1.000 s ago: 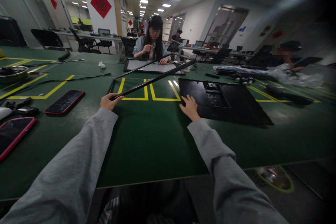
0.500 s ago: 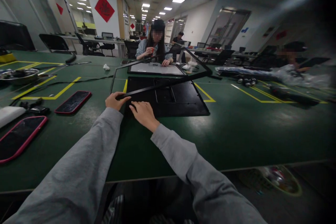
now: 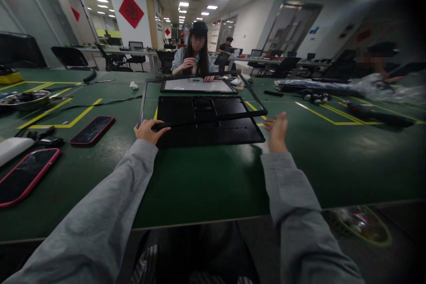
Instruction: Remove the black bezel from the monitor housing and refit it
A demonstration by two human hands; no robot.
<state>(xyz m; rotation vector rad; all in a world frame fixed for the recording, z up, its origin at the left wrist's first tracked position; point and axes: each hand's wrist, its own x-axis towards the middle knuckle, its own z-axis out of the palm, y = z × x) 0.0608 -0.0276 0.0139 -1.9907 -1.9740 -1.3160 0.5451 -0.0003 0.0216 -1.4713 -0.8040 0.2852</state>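
A thin black rectangular frame (image 3: 206,120) is held above a flat black panel (image 3: 179,136) that lies on the green table. My left hand (image 3: 149,132) pinches the frame's near left corner between thumb and fingers. Just right of the frame's near right corner is my right hand (image 3: 278,132), fingers spread, holding nothing. Through the frame's opening the panel's raised middle part shows. Beyond the panel, a light grey panel with a dark border (image 3: 196,85) lies in front of a seated person.
Two phones with red edges, one nearer (image 3: 28,175) and one farther (image 3: 92,131), lie left on the green table (image 3: 206,186). A metal bowl (image 3: 26,99) stands farther left. At the right are a dark tool (image 3: 379,114) and plastic-wrapped parts (image 3: 309,85). A person (image 3: 196,55) sits opposite.
My right hand has moved right, from beside my left hand to the frame's near right corner. The frame's raised right side has come down and levelled out. My left hand still grips its corner.
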